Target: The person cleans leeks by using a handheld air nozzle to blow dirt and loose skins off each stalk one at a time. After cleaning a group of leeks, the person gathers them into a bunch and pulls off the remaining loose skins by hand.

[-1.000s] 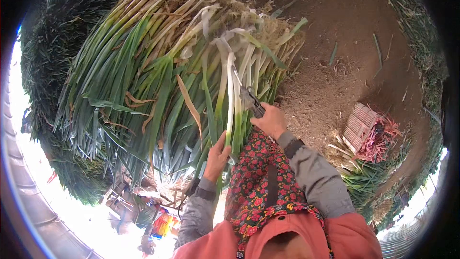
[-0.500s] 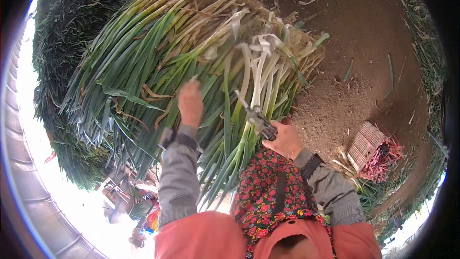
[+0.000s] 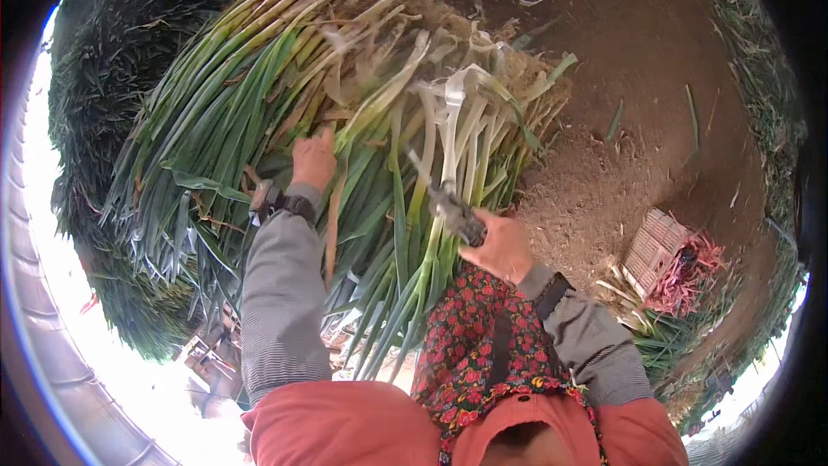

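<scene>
A large heap of long green onions point(image 3: 233, 112), white stalks and roots toward the top right and green leaves toward me, lies before me. My left hand point(image 3: 314, 161) is closed among the leaves at the heap's middle, apparently on a green onion point(image 3: 369, 116) whose pale stalk slants up to the right. My right hand point(image 3: 500, 246) is wrapped round a grey air blow gun point(image 3: 457, 214), its thin nozzle aimed up and left over the stalks. Peeled white stalks point(image 3: 451, 121) lie beyond the nozzle, with loose pale skins blurred around them.
Bare soil point(image 3: 630, 103) stretches to the right of the heap. A slatted crate point(image 3: 655, 250) with pinkish-red ties point(image 3: 693, 276) stands at the right, beside a few more onions. Another dark green pile point(image 3: 103, 95) rises at the far left. A flowered apron point(image 3: 474, 328) covers my front.
My left hand has moved left and slightly up over the leaves, and its fingers have closed in. The right hand with the air blow gun has shifted slightly left.
</scene>
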Available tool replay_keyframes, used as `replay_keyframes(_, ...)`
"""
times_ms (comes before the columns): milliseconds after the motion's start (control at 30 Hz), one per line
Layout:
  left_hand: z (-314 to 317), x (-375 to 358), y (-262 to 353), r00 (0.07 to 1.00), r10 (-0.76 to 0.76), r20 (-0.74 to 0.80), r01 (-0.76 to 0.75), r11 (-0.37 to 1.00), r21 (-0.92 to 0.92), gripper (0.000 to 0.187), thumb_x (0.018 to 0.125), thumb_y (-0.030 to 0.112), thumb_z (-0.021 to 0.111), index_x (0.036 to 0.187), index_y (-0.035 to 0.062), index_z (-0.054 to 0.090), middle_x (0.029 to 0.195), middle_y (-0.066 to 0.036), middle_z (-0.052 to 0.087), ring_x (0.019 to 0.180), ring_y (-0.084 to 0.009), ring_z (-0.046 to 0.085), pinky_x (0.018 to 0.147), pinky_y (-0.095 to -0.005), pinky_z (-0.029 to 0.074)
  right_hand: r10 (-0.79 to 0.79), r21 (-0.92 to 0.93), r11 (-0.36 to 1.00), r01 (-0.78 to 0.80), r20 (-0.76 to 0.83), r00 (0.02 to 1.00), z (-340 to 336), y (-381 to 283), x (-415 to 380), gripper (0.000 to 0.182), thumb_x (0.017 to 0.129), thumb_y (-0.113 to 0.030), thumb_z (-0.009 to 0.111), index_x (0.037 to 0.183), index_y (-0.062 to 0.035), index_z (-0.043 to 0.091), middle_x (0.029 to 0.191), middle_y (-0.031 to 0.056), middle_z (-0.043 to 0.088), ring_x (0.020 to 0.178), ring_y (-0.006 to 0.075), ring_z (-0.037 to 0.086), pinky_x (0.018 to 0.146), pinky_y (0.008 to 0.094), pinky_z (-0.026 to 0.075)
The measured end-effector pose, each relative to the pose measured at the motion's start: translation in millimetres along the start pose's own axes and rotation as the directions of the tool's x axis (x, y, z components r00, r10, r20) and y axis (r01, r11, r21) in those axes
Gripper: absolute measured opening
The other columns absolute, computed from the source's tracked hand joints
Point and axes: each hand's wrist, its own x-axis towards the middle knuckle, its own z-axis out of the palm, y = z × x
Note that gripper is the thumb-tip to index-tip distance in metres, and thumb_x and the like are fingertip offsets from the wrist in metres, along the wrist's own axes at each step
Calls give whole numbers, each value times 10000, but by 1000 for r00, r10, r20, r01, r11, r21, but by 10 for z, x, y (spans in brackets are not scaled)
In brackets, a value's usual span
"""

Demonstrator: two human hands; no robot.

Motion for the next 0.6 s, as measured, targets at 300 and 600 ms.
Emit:
replay_keyframes(300,-130,-805,1147,979,-20,201,157,703,-694,338,872,347,651,852,14,595,734,-148,634,671,-318,579,604,-401,449,59,25,998,-59,11,998,-21,125,-617,555,661,-377,741,1099,-56,627,792,160,675,715,352,665,670,417,537)
replay_keyframes(600,503,-1019,1429,897,-164,410,435,165,-885,288,945,250,599,919,-26,675,721,34,584,652,-71,496,590,-279,415,110,72,992,-106,-43,993,120,242,-385,427,656,-354,713,977,-85,630,761,167,667,742,363,661,666,452,526)
